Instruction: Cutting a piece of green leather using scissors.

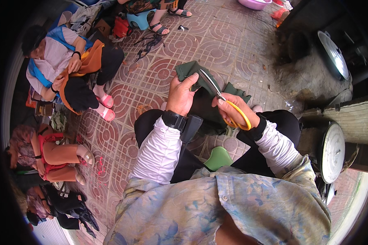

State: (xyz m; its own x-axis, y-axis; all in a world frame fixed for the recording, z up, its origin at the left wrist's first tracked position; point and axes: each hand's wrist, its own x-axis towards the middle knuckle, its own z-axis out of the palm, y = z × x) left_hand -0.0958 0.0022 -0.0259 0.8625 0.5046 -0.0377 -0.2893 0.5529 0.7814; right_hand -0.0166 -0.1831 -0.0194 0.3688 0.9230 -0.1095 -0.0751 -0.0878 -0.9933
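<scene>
Patterned shirt (265, 204): it lay nearest the camera, below your two sleeved forearms (155, 155).
Left hand (180, 97): you pinched the green cloth (187, 70) in it, thumb on top, most of the fingers hidden underneath.
Right hand (238, 107): you had it closed round the yellow handles of the scissors (212, 85).
Green cloth: it was held up in front of you, beyond your knees (145, 127), one part at your left hand and another showing to the right of the blades.
Scissors: they pointed up and to the left, tips just beside your left thumb; whether the blades bit into the cloth, you could not tell.
Snipping: you seemed to be at a cutting or trimming step, judging by the blades so near your grip.
Next snip: it probably called for taut cloth, parted blades and a thumb kept clear of the tips.
</scene>
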